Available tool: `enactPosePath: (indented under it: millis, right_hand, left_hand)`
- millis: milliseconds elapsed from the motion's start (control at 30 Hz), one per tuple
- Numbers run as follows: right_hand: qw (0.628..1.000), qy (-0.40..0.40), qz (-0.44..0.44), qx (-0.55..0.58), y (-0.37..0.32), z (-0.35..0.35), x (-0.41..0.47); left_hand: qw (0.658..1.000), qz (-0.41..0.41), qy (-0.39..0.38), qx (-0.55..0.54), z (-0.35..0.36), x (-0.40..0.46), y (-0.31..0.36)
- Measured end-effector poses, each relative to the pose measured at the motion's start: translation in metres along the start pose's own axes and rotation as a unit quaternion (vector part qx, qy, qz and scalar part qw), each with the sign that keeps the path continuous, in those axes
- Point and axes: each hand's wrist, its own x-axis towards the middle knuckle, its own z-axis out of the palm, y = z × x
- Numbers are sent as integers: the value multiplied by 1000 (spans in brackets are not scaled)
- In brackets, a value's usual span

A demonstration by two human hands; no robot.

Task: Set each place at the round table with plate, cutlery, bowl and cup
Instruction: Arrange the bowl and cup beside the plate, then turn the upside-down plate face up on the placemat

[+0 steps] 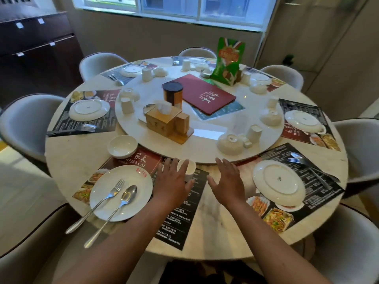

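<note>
At the near place a white plate (121,195) lies right side up with a fork (98,203) and spoon (114,212) across it. A white bowl (122,145) stands upright behind it. An upright white cup (189,168) stands on the placemat (178,218). My left hand (174,181) hovers open beside the cup, partly covering it. My right hand (227,181) hovers open to the cup's right, holding nothing. At the near right place a plate (277,182) lies face down, with a fork and spoon (307,165) on its mat.
The turntable (205,152) carries inverted bowls (229,144) and cups (253,133), a wooden tissue box (164,121), a dark-lidded canister (172,93), a red menu (199,93) and a green packet (227,60). Other places hold face-down plates (89,109). Chairs ring the round table (82,156).
</note>
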Motion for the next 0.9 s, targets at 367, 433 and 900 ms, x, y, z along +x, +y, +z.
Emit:
enactPosePath:
  millis: [367, 433, 900]
  right_hand:
    - [995, -10, 38, -92, 82, -43, 36]
    - [993, -39, 41, -106, 101, -44, 53]
    - [984, -83, -46, -152, 169, -31, 128]
  left_hand:
    - [996, 68, -19, 50, 19, 58, 90]
    - [994, 80, -17, 68, 27, 79, 106]
    - [968, 137, -44, 207, 85, 186, 150]
